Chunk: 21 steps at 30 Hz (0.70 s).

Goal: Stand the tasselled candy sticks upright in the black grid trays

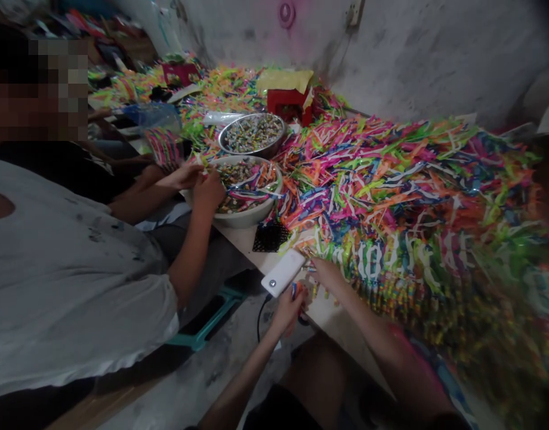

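One small blue-and-orange piece (295, 291) is pinched in my left hand (289, 309), just nearer me than the white device (283, 273), while my right hand (323, 272), its grip unclear, meets colourful strips (368, 179) heaped across the table (335, 323), apparently for easy reach.

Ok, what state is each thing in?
Left hand: closed around orange and blue pieces
Laid-out strips: side by side
Right hand: by these strips, grip unclear
Colourful strips: loose, heaped
White device: black cable trailing from near end
Metal bowl: uncovered, full of small pieces
White basin: uncovered, holding strips
Red stool: upright, yellow sheet on top
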Motion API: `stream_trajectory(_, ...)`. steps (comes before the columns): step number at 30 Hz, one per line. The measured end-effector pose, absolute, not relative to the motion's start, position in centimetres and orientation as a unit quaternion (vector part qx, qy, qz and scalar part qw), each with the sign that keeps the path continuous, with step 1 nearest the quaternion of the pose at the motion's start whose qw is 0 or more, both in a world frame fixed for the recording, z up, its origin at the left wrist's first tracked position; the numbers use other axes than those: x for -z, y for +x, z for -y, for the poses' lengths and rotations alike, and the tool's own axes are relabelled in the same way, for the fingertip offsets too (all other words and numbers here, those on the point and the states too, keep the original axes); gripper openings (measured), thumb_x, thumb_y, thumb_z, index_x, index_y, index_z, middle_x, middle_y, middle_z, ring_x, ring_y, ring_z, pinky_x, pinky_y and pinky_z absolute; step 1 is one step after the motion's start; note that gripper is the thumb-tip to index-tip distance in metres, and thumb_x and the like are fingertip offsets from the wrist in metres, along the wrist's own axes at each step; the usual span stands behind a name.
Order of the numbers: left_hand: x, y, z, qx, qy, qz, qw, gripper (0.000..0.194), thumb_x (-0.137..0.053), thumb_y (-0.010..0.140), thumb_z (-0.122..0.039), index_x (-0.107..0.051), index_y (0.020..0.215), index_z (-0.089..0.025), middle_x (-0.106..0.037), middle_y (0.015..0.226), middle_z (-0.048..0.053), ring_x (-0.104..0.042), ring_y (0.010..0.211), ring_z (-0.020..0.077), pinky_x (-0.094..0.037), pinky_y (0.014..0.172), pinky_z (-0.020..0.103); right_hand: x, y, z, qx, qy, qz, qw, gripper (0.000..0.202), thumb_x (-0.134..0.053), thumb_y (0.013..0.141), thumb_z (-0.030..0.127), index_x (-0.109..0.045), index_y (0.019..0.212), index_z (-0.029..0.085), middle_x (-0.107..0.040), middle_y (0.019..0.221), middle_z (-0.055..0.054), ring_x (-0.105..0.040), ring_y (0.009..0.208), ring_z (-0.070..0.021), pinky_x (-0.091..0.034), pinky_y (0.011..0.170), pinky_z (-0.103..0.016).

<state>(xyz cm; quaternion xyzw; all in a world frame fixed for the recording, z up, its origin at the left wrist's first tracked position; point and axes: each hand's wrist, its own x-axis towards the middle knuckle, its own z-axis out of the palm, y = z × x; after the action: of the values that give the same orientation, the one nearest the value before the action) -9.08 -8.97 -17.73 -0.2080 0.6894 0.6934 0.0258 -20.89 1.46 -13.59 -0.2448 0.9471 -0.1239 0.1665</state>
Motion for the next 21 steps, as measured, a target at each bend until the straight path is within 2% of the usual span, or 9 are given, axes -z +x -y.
stream_trajectory(4, 18.8, -8.8, 9.0, -0.718, -0.208, -0.663, 0.042, 0.044, -0.057, 0.073, -0.056, -0.054, 0.085, -0.013, -0.056, 0.062, -0.001, -0.052, 0.049, 0.0105, -0.038, 0.039, 0.019, 13.6, -21.2, -1.8, 0.134, -0.267, -0.941, 0.157, 0.023, -0.061, 0.079, 0.017, -0.062, 0.101, 0.020, -0.066, 0.105, -0.009, -0.062, 0.098, -0.0234, -0.043, 0.079, -0.029)
stream_trajectory(7, 19.0, -8.6, 9.1, -0.733, -0.201, -0.648, 0.054, 0.053, -0.057, 0.071, -0.059, -0.056, 0.094, -0.012, -0.060, 0.071, 0.004, -0.056, 0.056, 0.0124, -0.043, 0.042, 0.020, 13.1, -21.7, -2.7, 0.154, -0.259, -0.943, 0.141, 0.020, -0.059, 0.082, 0.022, -0.060, 0.102, 0.019, -0.063, 0.109, -0.008, -0.061, 0.096, -0.0200, -0.043, 0.076, -0.025)
stream_trajectory(10, 18.7, -8.8, 8.4, -0.742, -0.196, -0.638, 0.066, 0.056, -0.055, 0.072, -0.059, -0.057, 0.100, -0.011, -0.061, 0.078, 0.006, -0.059, 0.062, 0.0137, -0.047, 0.046, 0.022, 12.5, -22.5, -3.1, 0.179, -0.198, -0.955, 0.127, 0.025, -0.053, 0.086, 0.029, -0.053, 0.108, 0.015, -0.064, 0.098, -0.007, -0.062, 0.085, -0.0180, -0.042, 0.067, -0.023)
stream_trajectory(15, 18.3, -9.7, 6.6, -0.742, -0.190, -0.639, 0.076, 0.052, -0.053, 0.077, -0.050, -0.054, 0.111, -0.010, -0.060, 0.080, 0.006, -0.058, 0.064, 0.0138, -0.045, 0.044, 0.021, 12.8, -23.3, -1.9, 0.191, -0.141, -0.961, 0.138, 0.027, -0.044, 0.092, 0.036, -0.054, 0.105, 0.015, -0.067, 0.089, -0.006, -0.063, 0.080, -0.0173, -0.039, 0.063, -0.022)
stream_trajectory(21, 18.7, -10.0, 5.0, -0.733, -0.179, -0.651, 0.083, 0.045, -0.051, 0.079, -0.047, -0.055, 0.107, -0.012, -0.054, 0.072, 0.001, -0.054, 0.056, 0.0104, -0.038, 0.040, 0.018, 13.6, -23.8, 0.2, 0.173, -0.125, -0.967, 0.140, 0.035, -0.039, 0.094, 0.040, -0.059, 0.104, 0.013, -0.067, 0.097, -0.013, -0.064, 0.090, -0.0211, -0.042, 0.068, -0.025)
